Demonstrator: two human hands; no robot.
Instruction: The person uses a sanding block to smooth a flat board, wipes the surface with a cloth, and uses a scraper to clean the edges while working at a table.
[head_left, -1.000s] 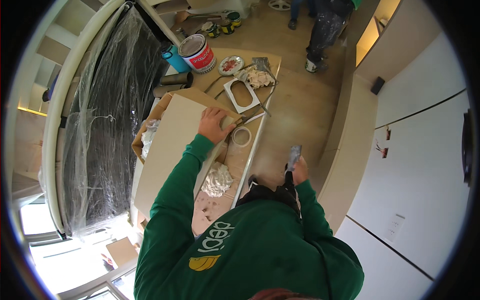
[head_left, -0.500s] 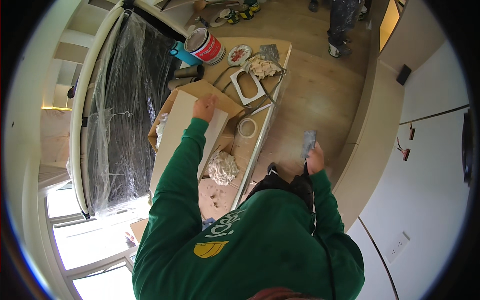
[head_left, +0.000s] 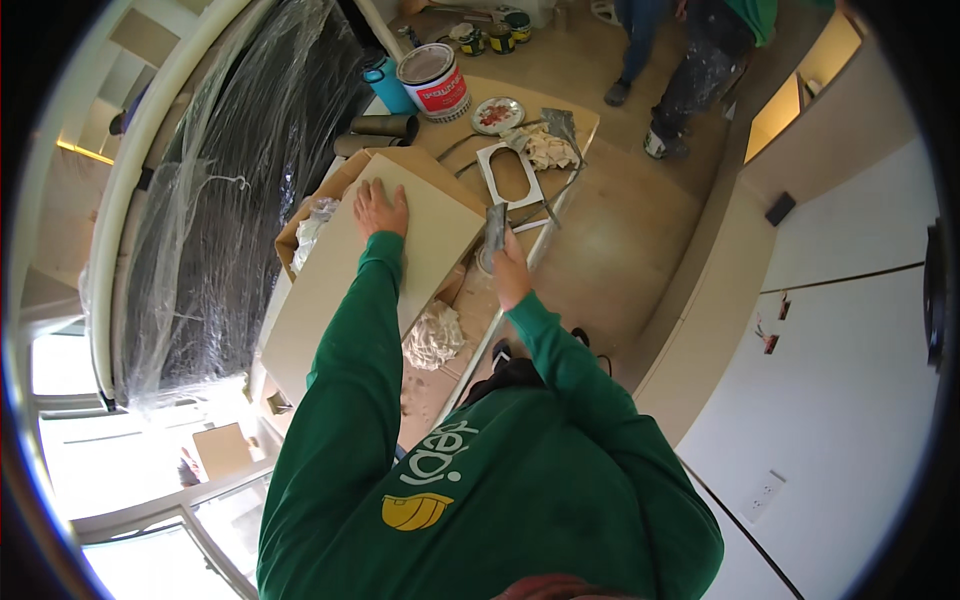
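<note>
My left hand (head_left: 382,208) lies palm down, fingers spread, on the broad face of a flat beige panel (head_left: 330,292). The panel slants across an open cardboard box (head_left: 288,243) with crumpled wrapping (head_left: 312,232) inside. In my right hand (head_left: 513,273) is a putty knife (head_left: 496,226), its grey blade smeared and pointing away from me. The blade is close to the panel's right edge; whether they touch I cannot tell. Behind the knife, a roll of tape (head_left: 483,262) is partly hidden. A wad of pale crumpled material (head_left: 434,335) lies beside the panel's lower right side.
On the table (head_left: 575,125) stand a large paint can (head_left: 436,85) and a blue bottle (head_left: 388,84). Near them lie a white frame (head_left: 489,172), a smeared lid (head_left: 497,116) and a rag (head_left: 548,150). Plastic-wrapped goods (head_left: 230,250) stand left. Two people's legs (head_left: 690,85) show at the back right.
My right hand has brought the putty knife leftward, over the table beside the panel. The panel now shows more of its face, and my left hand has flattened on it. Another person's legs have appeared.
</note>
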